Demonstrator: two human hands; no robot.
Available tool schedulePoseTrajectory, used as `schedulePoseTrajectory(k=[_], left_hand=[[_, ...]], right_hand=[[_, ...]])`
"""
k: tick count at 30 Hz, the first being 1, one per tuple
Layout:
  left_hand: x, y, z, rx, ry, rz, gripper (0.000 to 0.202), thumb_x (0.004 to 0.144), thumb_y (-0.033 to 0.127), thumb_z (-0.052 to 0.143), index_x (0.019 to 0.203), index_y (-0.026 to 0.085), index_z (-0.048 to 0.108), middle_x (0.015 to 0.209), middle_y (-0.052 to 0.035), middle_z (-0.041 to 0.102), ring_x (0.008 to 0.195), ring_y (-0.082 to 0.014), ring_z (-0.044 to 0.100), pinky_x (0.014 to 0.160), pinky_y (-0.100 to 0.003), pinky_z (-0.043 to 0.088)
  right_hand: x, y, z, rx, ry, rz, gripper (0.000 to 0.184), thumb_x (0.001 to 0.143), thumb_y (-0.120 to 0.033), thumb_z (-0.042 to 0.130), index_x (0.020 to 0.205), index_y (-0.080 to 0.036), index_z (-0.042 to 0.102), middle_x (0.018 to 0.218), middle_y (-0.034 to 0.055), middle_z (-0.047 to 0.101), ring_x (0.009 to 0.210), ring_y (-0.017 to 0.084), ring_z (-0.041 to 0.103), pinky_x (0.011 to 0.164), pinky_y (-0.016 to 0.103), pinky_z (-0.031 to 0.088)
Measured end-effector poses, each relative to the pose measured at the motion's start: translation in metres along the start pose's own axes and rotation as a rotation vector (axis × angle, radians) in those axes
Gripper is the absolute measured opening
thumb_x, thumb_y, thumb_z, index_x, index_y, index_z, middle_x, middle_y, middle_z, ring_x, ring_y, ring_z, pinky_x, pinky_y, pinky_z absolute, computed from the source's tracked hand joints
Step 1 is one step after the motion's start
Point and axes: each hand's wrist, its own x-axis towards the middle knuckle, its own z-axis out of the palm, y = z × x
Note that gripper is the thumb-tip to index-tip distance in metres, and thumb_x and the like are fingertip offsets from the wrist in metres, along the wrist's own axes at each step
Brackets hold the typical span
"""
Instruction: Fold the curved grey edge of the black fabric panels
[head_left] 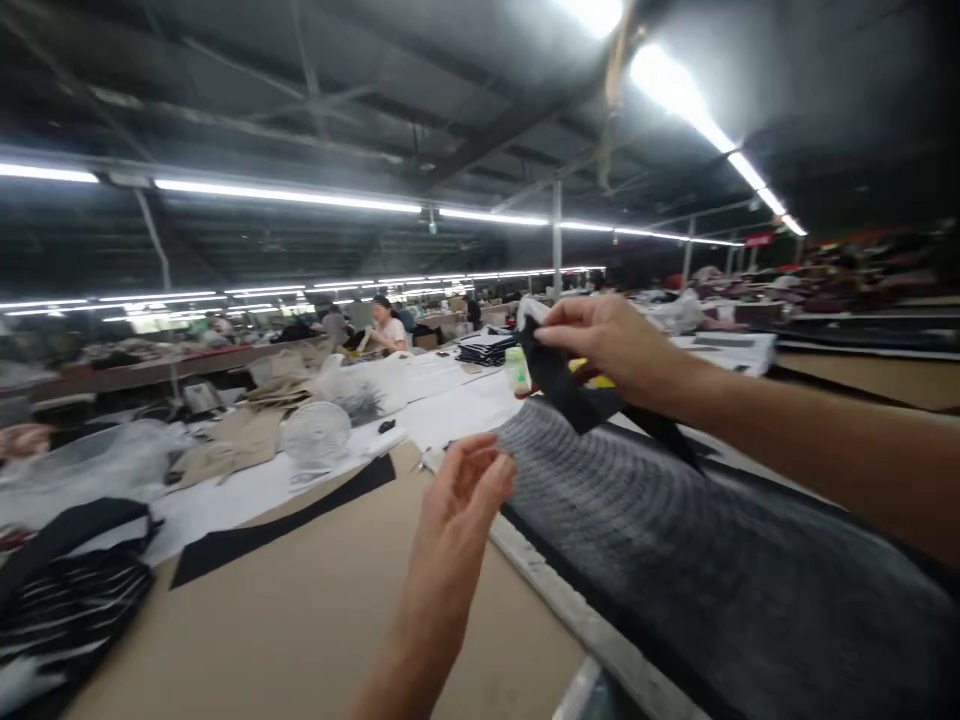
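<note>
Black fabric piece (559, 385), seen from the head camera, hangs from the right hand (607, 345), lifted above the far end of a grey ribbed knit (675, 540) that lies spread along the table. The thumb and fingers are pressed together on its upper edge, where a bit of white (529, 312) shows. The rest droops in a narrow, folded band running back under the wrist. It looks thin, limp and light, matte rather than slippery, so it should fold wherever it is unsupported. A pinch at an edge or corner seems enough, and a second pinch would keep it flat. The left hand (457, 510) is raised below it and apart from it, fingers loosely curled and spread, with nothing visible between them. Brown cardboard (300, 620) covers the table on the left, and a small white fan (315, 437) stands farther off.
</note>
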Motion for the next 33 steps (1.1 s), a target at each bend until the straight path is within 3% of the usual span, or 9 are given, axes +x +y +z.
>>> schedulePoseTrajectory(k=[3,6,11,15,19,23,28,31,33], left_hand=[[-0.015,0.043,-0.060,0.158,0.203,0.086,0.051,0.076,0.055,0.065,0.110,0.019,0.052,0.108,-0.0097,0.064,0.105,-0.0232,0.060,0.091,-0.037,0.046],[-0.037,0.061,-0.109,0.485,0.400,0.083,0.054,0.071,0.050,0.071,0.111,0.019,0.050,0.117,-0.0133,0.061,0.113,-0.0269,0.057,0.092,-0.039,0.045],[-0.064,0.061,-0.179,0.823,0.632,-0.047,0.043,0.076,0.038,0.067,0.111,0.019,0.051,0.112,-0.0147,0.065,0.107,-0.0305,0.060,0.091,-0.043,0.044],[-0.085,0.047,-0.243,0.913,0.758,-0.131,0.020,0.082,0.023,0.054,0.101,0.019,0.059,0.095,-0.0112,0.071,0.094,-0.0295,0.065,0.084,-0.042,0.046],[-0.124,0.024,-0.300,0.571,0.803,-0.302,0.016,0.075,0.021,0.061,0.089,0.016,0.068,0.074,-0.0046,0.070,0.071,-0.0225,0.066,0.065,-0.033,0.052],[-0.174,0.005,-0.333,0.216,0.925,-0.474,0.022,0.073,0.023,0.068,0.091,0.013,0.065,0.068,-0.0046,0.069,0.057,-0.0155,0.065,0.054,-0.025,0.052],[-0.209,-0.016,-0.354,0.216,1.086,-0.520,0.026,0.076,0.030,0.068,0.095,0.014,0.060,0.083,-0.0088,0.071,0.076,-0.0200,0.070,0.068,-0.030,0.056],[-0.202,-0.014,-0.355,0.383,1.086,-0.397,0.050,0.075,0.048,0.070,0.110,0.015,0.057,0.112,-0.0175,0.067,0.105,-0.0271,0.065,0.090,-0.042,0.052],[-0.188,-0.002,-0.351,0.553,0.981,-0.270,0.072,0.068,0.047,0.077,0.128,0.018,0.049,0.132,-0.0190,0.057,0.127,-0.0293,0.051,0.107,-0.048,0.038]], right_hand=[[-0.008,-0.005,0.097,0.052,-0.193,-0.024,0.008,0.081,-0.013,0.060,0.074,-0.016,0.059,0.065,0.0013,0.058,0.058,0.016,0.058,0.038,0.020,0.051],[-0.013,-0.008,0.181,0.142,-0.323,-0.032,0.007,0.081,-0.017,0.060,0.075,-0.018,0.059,0.067,0.0012,0.058,0.063,0.019,0.060,0.040,0.024,0.054],[-0.032,-0.014,0.296,0.195,-0.490,0.016,0.010,0.082,-0.017,0.059,0.073,-0.018,0.056,0.069,0.0007,0.058,0.063,0.017,0.060,0.040,0.020,0.050],[-0.057,-0.011,0.358,0.259,-0.695,0.081,0.006,0.086,-0.020,0.058,0.080,-0.018,0.057,0.076,0.0027,0.061,0.070,0.020,0.065,0.042,0.020,0.050],[-0.078,0.009,0.390,0.388,-0.973,0.165,0.015,0.092,-0.031,0.056,0.092,-0.016,0.059,0.095,0.0062,0.065,0.089,0.020,0.065,0.057,0.022,0.055],[-0.087,0.056,0.399,0.399,-1.044,0.199,0.021,0.088,-0.030,0.059,0.102,-0.014,0.057,0.095,0.0078,0.064,0.086,0.019,0.064,0.062,0.023,0.053],[-0.087,0.103,0.386,0.414,-1.122,0.173,0.041,0.083,-0.032,0.062,0.120,-0.017,0.053,0.115,0.0087,0.059,0.097,0.020,0.061,0.074,0.028,0.053],[-0.088,0.098,0.381,0.459,-1.260,0.115,0.042,0.084,-0.035,0.058,0.122,-0.018,0.055,0.116,0.0081,0.059,0.095,0.020,0.062,0.079,0.032,0.052],[-0.089,0.086,0.383,0.482,-1.294,0.074,0.040,0.085,-0.037,0.057,0.120,-0.017,0.056,0.113,0.0081,0.061,0.094,0.020,0.062,0.081,0.033,0.051]])
